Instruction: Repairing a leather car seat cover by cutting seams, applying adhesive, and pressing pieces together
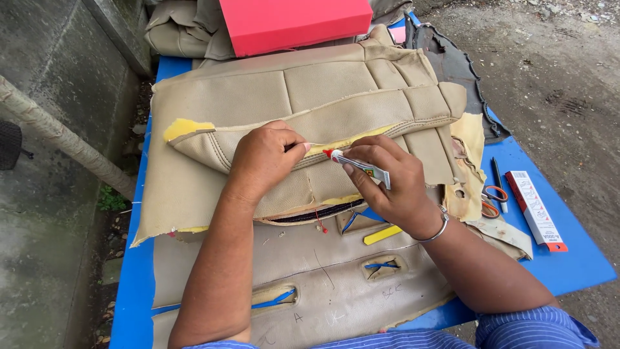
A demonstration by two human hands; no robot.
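The right hand is closed round a small glue tube, its red tip set against the open seam of the tan seat cover lying across the blue counter. The left hand pinches the folded flap at that seam, fingers curled tight on the edge, holding it up off the yellow foam backing. By the look of it the gluing is partway: the seam right of the tip lies flat, while the stretch under the left hand and out to the flap's left end stands open.

Room is tight. Scissors and a narrow box lie just right of the cover near the counter's right edge; a red block sits at the far side. Another tan panel covers the near counter under both forearms.
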